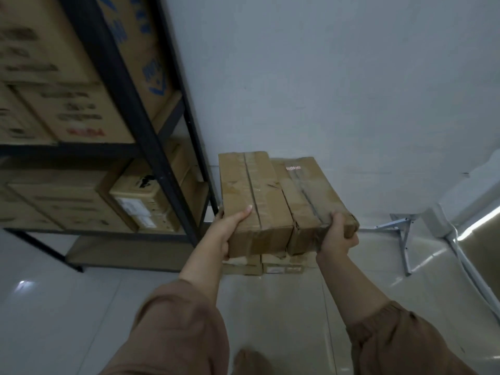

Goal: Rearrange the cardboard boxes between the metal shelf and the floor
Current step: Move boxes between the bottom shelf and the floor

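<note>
Fingers of the left hand [230,231] and right hand [339,236] clench two side-by-side boxes [259,196] at centre frame, which, if not joined, could hinge apart and drop

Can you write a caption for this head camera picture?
Left hand and right hand hold two long cardboard boxes over boxes on the floor, beside the metal shelf.

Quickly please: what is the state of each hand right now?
Left hand: grips the left cardboard box.
Right hand: grips the right cardboard box.
</note>
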Demonstrator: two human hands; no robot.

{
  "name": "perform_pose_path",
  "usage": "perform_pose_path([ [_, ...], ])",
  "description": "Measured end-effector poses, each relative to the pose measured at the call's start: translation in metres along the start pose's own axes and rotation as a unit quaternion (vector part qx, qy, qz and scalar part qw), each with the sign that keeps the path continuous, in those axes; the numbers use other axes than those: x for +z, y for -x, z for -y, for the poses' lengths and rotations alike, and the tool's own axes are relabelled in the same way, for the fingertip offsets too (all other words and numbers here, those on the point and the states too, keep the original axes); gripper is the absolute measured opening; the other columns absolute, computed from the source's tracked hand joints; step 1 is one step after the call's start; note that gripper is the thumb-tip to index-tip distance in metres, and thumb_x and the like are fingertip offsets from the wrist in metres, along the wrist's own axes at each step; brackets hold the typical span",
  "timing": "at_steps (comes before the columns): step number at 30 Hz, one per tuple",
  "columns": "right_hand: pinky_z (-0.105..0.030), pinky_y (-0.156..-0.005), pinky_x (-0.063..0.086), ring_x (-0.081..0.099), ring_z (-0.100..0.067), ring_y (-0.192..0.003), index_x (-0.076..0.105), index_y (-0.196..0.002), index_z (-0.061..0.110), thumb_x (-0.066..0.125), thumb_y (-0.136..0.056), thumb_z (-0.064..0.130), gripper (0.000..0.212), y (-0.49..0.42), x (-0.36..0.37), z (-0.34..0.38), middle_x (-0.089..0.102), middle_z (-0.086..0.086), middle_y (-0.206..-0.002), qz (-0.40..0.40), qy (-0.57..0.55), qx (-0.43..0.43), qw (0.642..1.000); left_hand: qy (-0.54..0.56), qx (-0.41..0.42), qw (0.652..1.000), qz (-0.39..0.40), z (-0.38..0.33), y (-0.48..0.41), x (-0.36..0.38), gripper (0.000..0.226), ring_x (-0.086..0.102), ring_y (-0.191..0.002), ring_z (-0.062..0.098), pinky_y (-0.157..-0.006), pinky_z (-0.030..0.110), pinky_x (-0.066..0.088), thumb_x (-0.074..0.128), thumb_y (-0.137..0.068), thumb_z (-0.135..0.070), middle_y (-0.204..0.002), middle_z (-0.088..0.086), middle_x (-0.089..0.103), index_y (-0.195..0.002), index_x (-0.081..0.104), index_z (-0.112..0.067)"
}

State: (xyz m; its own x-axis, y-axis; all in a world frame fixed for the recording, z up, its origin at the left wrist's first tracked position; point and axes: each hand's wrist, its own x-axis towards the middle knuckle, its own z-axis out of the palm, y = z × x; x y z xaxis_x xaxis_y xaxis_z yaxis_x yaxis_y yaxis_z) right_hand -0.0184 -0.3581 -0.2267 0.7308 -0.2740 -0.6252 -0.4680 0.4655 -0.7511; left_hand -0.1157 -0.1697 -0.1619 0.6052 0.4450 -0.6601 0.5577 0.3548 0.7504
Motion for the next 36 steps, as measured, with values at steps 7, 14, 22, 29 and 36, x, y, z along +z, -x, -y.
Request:
perform_pose_path([
  [7,-0.050,-0.092,0.053,0.055,-0.035,-0.104,0.032,-0.140,0.027,0.075,-0.058,0.050,0.096,0.072,-0.005,-0.038,0.048,-0.011,-0.121,0.027,0.048,0.018,0.998,0.012,-0.063,0.997,-0.032,0.039,0.047,-0.071,0.094,0.058,-0.089,0.032,-0.072,0.044,0.051,0.082,-0.068,-0.057,-0.118,0.012,0.059,-0.145,0.038,-0.026],
  [14,-0.041,-0.091,0.051,0.053,-0.034,-0.115,0.035,-0.144,0.023,0.080,-0.067,0.041,0.091,0.157,-0.006,-0.094,0.050,-0.009,-0.132,0.038,0.099,0.009,0.994,0.004,-0.110,0.993,-0.052,0.081,0.096,-0.166,0.078,0.056,-0.083,0.033,-0.072,0.044,0.043,0.079,-0.068,-0.061,-0.097,0.014,0.061,-0.123,0.050,-0.014],
  [22,-0.050,-0.094,0.053,0.056,-0.034,-0.116,0.029,-0.149,0.024,0.083,-0.059,0.045,0.107,0.272,-0.016,-0.181,0.046,-0.007,-0.141,0.080,0.099,0.043,0.991,0.022,-0.074,0.992,-0.095,0.121,0.153,-0.293,0.098,0.059,-0.087,0.031,-0.059,0.041,0.045,0.085,-0.060,-0.060,-0.105,0.012,0.061,-0.139,0.042,-0.021],
  [29,-0.061,-0.087,0.053,0.060,-0.035,-0.108,0.030,-0.145,0.030,0.080,-0.027,0.056,0.131,0.307,0.009,-0.236,0.048,0.000,-0.128,0.133,0.096,0.073,0.984,0.038,-0.037,0.992,-0.118,0.123,0.182,-0.374,0.095,0.060,-0.087,0.030,-0.060,0.039,0.045,0.084,-0.063,-0.059,-0.113,0.012,0.061,-0.141,0.042,-0.023],
  [36,-0.061,-0.089,0.053,0.055,-0.038,-0.118,0.026,-0.148,0.023,0.085,-0.066,0.043,0.103,0.356,0.055,-0.229,0.044,-0.013,-0.142,0.142,0.094,0.088,0.981,0.056,-0.027,0.990,-0.128,0.109,0.172,-0.418,0.086,0.058,-0.083,0.030,-0.058,0.039,0.044,0.081,-0.070,-0.056,-0.102,0.011,0.059,-0.139,0.043,-0.022],
])
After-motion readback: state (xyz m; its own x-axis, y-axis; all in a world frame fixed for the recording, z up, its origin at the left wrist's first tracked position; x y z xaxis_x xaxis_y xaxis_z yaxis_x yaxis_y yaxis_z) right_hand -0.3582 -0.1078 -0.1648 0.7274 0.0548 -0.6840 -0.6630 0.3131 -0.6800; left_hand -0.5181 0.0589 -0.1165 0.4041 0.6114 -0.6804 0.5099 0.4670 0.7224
